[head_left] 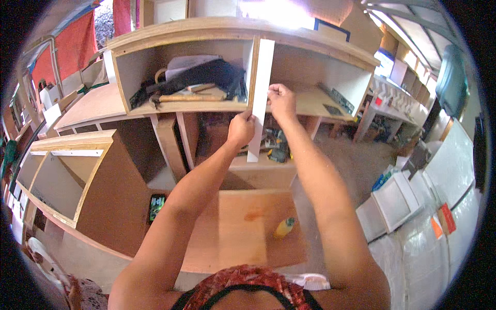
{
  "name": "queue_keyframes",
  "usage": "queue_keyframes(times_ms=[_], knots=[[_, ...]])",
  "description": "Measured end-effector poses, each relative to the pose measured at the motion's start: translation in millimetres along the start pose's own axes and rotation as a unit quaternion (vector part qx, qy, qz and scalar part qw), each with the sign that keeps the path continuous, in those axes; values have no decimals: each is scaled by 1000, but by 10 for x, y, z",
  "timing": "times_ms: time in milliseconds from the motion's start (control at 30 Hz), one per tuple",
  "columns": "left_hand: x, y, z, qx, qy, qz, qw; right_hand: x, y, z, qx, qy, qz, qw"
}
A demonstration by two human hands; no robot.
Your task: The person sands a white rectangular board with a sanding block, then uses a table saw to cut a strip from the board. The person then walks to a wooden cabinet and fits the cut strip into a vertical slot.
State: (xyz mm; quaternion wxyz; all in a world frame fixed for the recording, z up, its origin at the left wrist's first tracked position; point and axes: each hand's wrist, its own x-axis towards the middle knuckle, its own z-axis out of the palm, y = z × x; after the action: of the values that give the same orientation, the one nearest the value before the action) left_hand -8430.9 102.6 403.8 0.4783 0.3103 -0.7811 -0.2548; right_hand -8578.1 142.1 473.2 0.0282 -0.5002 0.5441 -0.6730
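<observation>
A long, narrow white strip stands nearly upright against the front of the middle divider of a wooden cabinet. Its lower end hangs below the cabinet's bottom edge. My left hand is closed on the strip's left edge, low down, with the thumb toward the divider. Higher up on the other side, my right hand has its fingers curled in a pinch at the strip's right edge. The fingertips of that hand are partly hidden.
Dark cloth and wood pieces lie in the left compartment. Below sits a yellow-and-black power tool. A yellow bottle is on the board before me. Another cabinet stands left; white wrapped panels are at right.
</observation>
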Motion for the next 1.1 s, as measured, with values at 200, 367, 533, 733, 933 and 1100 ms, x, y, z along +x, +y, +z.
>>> queue_keyframes(times_ms=[200,367,533,733,933,1100], knots=[[526,120,118,69,21,-46,996,461,147,194,-58,67,-84,993],[705,67,241,56,130,-112,984,538,236,297,-64,57,-74,994],[1095,-35,27,62,228,-11,972,566,329,348,-35,60,-63,996],[1354,188,-68,32,196,-4,980,572,350,442,-20,86,-63,994],[1436,256,-17,-7,195,-25,980,613,428,504,-42,125,-81,988],[1478,167,-33,24,227,23,973,616,411,564,-71,151,-102,981]])
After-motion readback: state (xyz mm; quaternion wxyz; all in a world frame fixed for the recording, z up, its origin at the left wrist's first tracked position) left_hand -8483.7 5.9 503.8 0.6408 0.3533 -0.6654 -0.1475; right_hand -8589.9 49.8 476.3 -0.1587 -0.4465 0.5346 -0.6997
